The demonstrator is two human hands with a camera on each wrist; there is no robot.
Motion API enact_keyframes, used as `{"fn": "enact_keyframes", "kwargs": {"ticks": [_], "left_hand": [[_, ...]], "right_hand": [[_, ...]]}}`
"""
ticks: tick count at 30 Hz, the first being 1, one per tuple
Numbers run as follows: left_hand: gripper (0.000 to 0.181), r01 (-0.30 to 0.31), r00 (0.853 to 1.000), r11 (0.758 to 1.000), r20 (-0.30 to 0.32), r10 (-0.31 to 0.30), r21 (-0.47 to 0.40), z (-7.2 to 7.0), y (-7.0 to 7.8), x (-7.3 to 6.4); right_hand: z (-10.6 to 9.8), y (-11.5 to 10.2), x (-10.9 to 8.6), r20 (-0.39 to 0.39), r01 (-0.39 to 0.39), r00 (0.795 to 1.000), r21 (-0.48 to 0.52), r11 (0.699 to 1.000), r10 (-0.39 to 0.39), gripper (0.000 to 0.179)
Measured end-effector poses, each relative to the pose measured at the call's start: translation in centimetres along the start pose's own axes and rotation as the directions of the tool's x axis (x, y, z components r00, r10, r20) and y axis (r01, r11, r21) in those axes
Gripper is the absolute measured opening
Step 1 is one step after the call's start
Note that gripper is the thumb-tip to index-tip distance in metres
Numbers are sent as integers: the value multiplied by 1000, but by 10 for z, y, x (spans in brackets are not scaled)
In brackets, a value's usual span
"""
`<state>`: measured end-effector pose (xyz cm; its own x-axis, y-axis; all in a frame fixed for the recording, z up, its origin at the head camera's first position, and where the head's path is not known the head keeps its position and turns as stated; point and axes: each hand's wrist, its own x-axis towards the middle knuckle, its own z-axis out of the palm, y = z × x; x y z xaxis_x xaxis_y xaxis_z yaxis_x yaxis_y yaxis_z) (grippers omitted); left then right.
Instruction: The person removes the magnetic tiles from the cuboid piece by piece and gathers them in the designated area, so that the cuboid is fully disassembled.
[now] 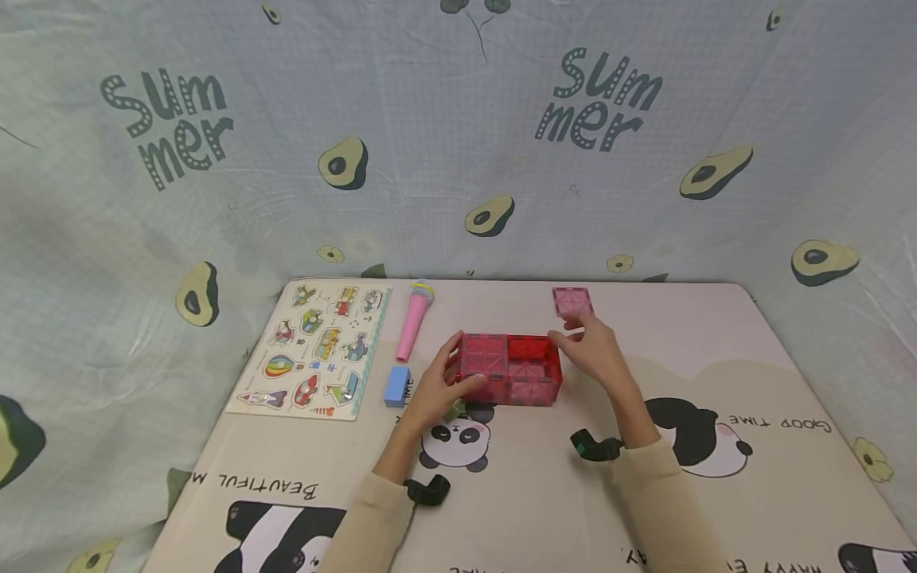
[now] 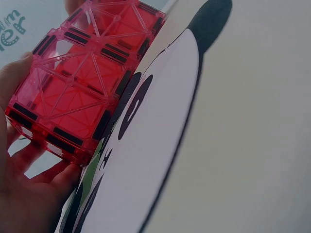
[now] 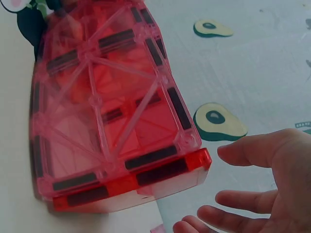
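A box of translucent red and pink magnetic tiles (image 1: 510, 390) stands on the table mat. Its left half has a tile on top, while the right half shows an open top. At the left end, my left hand (image 1: 438, 390) grips it, the thumb over the front and the fingers round the end, as the left wrist view also shows. Beside the right end is my right hand (image 1: 595, 350), its fingers spread and nothing held. The right wrist view shows the right thumb close to the box corner with a small gap. A loose pink square tile (image 1: 571, 299) lies just beyond the right fingers.
A blue block (image 1: 397, 387) and a pink toy microphone (image 1: 413, 325) lie left of the box. Further left is a picture puzzle board (image 1: 315, 350) with vehicles. A cloth (image 1: 430, 183) with avocado prints hangs behind the table.
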<state>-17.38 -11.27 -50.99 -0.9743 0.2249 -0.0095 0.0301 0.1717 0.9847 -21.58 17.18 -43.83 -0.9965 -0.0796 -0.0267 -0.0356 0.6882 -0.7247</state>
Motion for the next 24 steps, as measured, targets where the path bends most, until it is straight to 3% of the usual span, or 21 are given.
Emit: {"fn": "enact_keyframes", "kwargs": {"ticks": [9, 16, 20, 24], "left_hand": [[88, -4, 1000, 1000, -5, 4, 2, 0, -2, 0], [89, 31, 998, 999, 57, -31, -12, -4, 33, -13], [89, 29, 998, 999, 55, -28, -13, -5, 32, -12], [91, 35, 999, 999, 40, -35, -5, -3, 16, -4]], "right_hand": [[5, 3, -10, 85, 6, 996, 7, 1000, -7, 52], [8, 8, -14, 133, 35, 991, -5, 999, -34, 49], [7, 9, -15, 151, 47, 987, -4, 999, -46, 50], [6, 11, -14, 163, 43, 986, 9, 999, -43, 51]]}}
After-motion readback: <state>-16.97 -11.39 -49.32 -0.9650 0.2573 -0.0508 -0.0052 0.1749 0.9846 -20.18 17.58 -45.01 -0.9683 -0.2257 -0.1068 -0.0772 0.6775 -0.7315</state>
